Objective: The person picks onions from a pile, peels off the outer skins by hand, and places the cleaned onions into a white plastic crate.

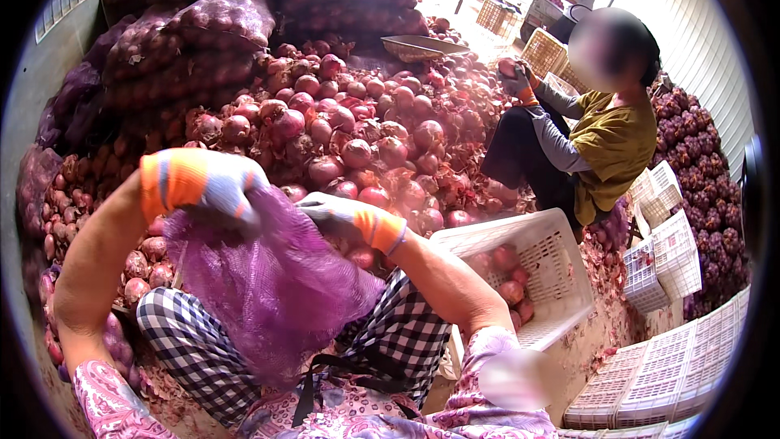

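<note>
A purple mesh bag (272, 284) hangs limp in front of me, draped over my lap. My left hand (207, 183), in a grey and orange work glove, is closed on its upper edge, with the fingers partly hidden by blur and mesh. My right hand (345, 218), gloved alike, pinches the bag's edge a little to the right; its fingertips are partly lost in the folds. Just beyond both hands spreads a big heap of red onions (357, 150), mixed with loose dry skins.
On my right a white plastic crate (552, 256) holds several onions. Full mesh sacks (191, 49) are stacked at the far left, with a shallow basin (422, 47) on the heap. A seated co-worker (609, 130) holds an onion. Stacked white crates (666, 358) stand at the lower right.
</note>
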`<act>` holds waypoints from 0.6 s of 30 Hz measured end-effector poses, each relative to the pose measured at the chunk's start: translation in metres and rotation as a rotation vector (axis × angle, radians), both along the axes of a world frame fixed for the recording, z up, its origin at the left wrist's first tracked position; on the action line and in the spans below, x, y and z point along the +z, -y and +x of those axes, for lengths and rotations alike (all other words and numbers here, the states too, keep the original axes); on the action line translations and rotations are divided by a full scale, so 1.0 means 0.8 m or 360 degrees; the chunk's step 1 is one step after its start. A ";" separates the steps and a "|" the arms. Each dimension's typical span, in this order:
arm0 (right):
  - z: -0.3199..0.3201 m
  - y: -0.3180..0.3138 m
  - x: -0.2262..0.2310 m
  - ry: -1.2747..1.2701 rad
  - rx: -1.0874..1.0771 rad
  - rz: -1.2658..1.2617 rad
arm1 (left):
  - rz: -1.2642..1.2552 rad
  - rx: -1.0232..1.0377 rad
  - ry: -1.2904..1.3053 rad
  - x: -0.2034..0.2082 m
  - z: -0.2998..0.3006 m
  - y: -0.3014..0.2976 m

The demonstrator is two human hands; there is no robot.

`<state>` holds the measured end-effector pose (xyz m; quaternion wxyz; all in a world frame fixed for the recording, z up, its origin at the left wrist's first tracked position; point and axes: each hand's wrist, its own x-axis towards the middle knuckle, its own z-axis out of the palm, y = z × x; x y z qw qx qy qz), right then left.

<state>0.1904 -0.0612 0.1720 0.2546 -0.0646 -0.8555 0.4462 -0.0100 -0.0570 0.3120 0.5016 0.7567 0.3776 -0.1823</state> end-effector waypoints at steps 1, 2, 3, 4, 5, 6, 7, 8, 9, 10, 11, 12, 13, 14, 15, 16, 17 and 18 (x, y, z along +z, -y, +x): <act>0.004 0.013 0.017 0.0172 0.0031 -0.0142 | 0.0240 0.0063 -0.0098 0.016 -0.009 0.003; -0.002 0.016 0.013 -0.0009 0.0048 -0.0795 | 0.0472 0.0051 -0.0008 0.023 -0.021 0.000; -0.009 0.022 0.014 -0.0265 0.0026 -0.1441 | 0.0701 0.0045 0.0118 0.024 -0.035 -0.006; -0.005 0.027 0.022 -0.0505 0.0312 -0.2198 | 0.0929 0.0036 0.0242 0.024 -0.045 -0.012; -0.011 0.035 0.031 -0.0533 0.0247 -0.2282 | 0.1123 0.0124 0.0388 0.021 -0.051 -0.018; -0.017 0.043 0.041 -0.0564 0.0171 -0.2363 | 0.1315 0.0206 0.0540 0.020 -0.052 -0.022; -0.019 0.042 0.039 -0.0432 -0.0034 -0.1508 | 0.1357 0.0351 0.0830 0.009 -0.051 -0.029; -0.023 0.040 0.036 -0.0289 -0.0217 -0.0651 | 0.1475 0.0375 0.0886 0.002 -0.050 -0.038; -0.033 0.037 0.036 -0.0266 -0.0229 -0.0556 | 0.1617 0.0455 0.0881 -0.008 -0.047 -0.040; -0.036 0.036 0.033 -0.0230 -0.0268 -0.0469 | 0.1739 0.0529 0.0897 -0.020 -0.038 -0.040; -0.042 0.038 0.032 -0.0308 -0.0158 -0.1150 | 0.1804 0.0490 0.0870 -0.025 -0.028 -0.033; -0.050 0.039 0.032 -0.0379 -0.0035 -0.1822 | 0.1825 0.0433 0.0944 -0.031 -0.022 -0.027; -0.056 0.033 0.018 -0.0382 -0.0110 -0.1629 | 0.1838 0.0346 0.1002 -0.037 -0.014 -0.024; -0.056 0.031 0.013 -0.0329 -0.0270 -0.1493 | 0.1851 0.0260 0.1060 -0.042 -0.008 -0.019; -0.056 0.026 0.011 -0.0085 -0.0501 -0.1407 | 0.1904 0.0257 0.0897 -0.048 -0.007 -0.012; -0.056 0.018 0.011 0.0162 -0.0727 -0.1308 | 0.2138 0.0139 0.0555 -0.050 -0.010 -0.014; -0.053 0.010 0.011 0.0244 -0.0890 -0.1015 | 0.2101 0.0182 0.0440 -0.050 -0.014 -0.016; -0.054 0.001 0.009 0.0312 -0.1029 -0.0715 | 0.2069 0.0226 0.0307 -0.048 -0.024 -0.017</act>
